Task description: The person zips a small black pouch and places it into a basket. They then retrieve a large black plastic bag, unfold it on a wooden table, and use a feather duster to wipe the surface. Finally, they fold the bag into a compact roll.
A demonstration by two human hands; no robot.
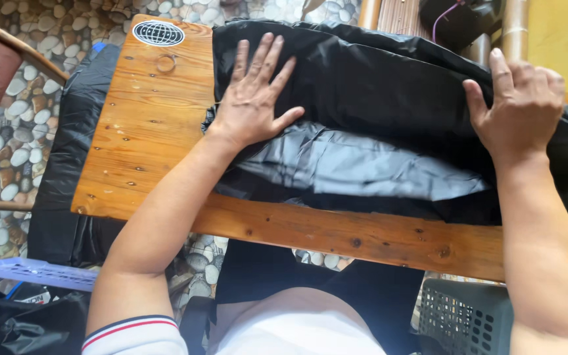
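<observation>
Two bare hands down on one glossy black padded nylon garment [389, 85], spread across the varnished wooden plank counter [146, 131]. Left hand [254, 98] flat, fingers splayed, palm pressing the garment's left end, gripping nothing. Right hand [524, 102] curled over the far right fold, fingers bent onto the cloth, thumb out; pinching or merely pressing, cannot tell. Smoother grey-black lining panel [356, 164] exposed between the wrists, near the counter's front edge.

Likely trouble: slippery shell sliding under a flat palm, so the fold could creep or spring open once pressure eases. Trapped air in the padding could puff the layers apart. Right end of the garment already over the counter's side, so its weight might drag the rest toward the pebble-stone floor [14, 98]. Loose black plastic sheeting [73, 131] draped off the left edge could also catch a sleeve. Dark grey slotted plastic crate [461, 315] below, at the right knee.
</observation>
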